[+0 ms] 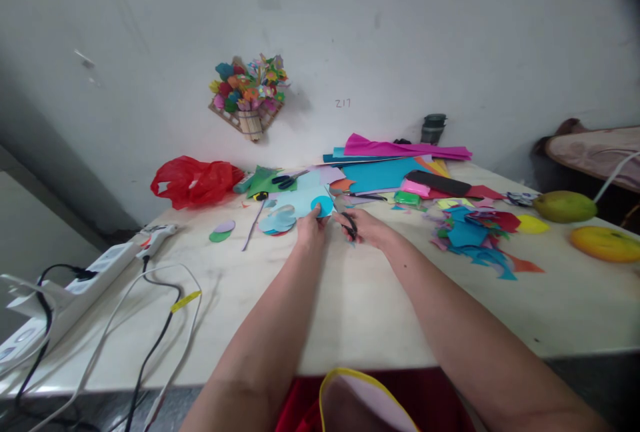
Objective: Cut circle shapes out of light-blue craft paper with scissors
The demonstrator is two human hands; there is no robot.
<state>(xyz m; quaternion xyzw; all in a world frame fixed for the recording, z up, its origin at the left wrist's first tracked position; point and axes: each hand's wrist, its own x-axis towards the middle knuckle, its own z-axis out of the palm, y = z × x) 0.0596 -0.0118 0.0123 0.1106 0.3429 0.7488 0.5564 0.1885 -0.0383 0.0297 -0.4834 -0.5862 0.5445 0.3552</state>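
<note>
Between the thumb and fingers of my left hand (311,229) is a bright blue paper circle (323,204), lying over a light blue sheet of paper (297,200). Black-handled scissors (349,224) are gripped in my right hand (367,228); their blades point up and left, close to the right edge of the paper. Whether the blades touch the paper I cannot tell. Left of my left hand lies a pile of rounded petal-like paper shapes (278,220). Behind them rests a second pair of dark scissors (286,181).
A red plastic bag (195,182) lies at back left, power strips (100,272) with cables at left. Coloured paper sheets (385,173) and a black flat case (439,183) are behind my hands. Paper scraps (470,232) and mangoes (565,207) lie right. Paper flowers (250,89) hang above.
</note>
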